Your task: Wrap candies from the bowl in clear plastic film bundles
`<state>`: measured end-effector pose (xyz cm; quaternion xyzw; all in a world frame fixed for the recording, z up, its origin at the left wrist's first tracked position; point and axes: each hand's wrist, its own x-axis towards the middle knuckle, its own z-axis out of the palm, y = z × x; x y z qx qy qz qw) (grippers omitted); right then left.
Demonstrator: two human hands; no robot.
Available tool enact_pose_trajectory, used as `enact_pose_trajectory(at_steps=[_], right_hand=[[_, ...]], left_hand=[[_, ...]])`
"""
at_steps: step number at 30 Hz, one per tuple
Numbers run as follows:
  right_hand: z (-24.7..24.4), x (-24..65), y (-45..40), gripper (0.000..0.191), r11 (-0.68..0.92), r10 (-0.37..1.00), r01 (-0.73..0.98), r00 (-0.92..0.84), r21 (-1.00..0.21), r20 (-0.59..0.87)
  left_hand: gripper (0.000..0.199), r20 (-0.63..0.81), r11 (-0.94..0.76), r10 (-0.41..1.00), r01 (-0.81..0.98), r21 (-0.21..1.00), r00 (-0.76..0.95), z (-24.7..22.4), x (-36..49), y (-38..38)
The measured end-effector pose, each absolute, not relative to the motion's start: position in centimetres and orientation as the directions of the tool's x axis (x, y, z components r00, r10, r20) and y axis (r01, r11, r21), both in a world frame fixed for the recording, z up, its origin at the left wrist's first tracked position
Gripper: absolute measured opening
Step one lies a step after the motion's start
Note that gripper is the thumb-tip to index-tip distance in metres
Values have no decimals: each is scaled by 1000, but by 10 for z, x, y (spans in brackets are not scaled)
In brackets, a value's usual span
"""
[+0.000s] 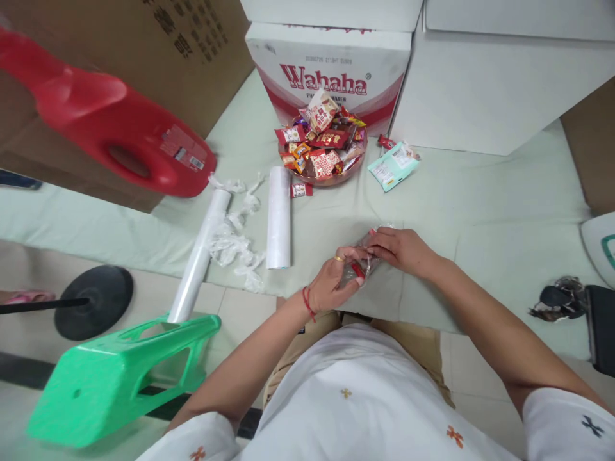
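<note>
Both hands meet at a clear plastic bag close to the near edge of the cloth-covered table. Inside the bag a small red item shows; its kind is hard to make out. My left hand grips the bag from the left, with a ring and a red string bracelet on that side. At the bag's upper right, the fingers of my right hand pinch the plastic. Beyond the hands stands a round bowl heaped with wrapped snacks. A pale green packet lies to its right.
Two white rolls, one upright-lying roll and one slanted roll, flank crumpled plastic bags. A red jug, a green stool, a Wahaha carton and keys surround the workspace.
</note>
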<state>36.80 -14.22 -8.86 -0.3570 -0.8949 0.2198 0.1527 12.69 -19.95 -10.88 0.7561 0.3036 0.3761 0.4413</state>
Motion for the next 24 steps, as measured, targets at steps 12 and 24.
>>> enact_pose_trajectory(at_steps=[12,24], right_hand=[[-91,365,-138,24,569,733,600,-680,-563,15],[-97,368,-149,28,672,713,574,-672,-468,201]], left_hand=[[20,418,-445,892,503,741,174,-113,142,-224],[15,207,-255,965,393,883,162,-120,139,-216]])
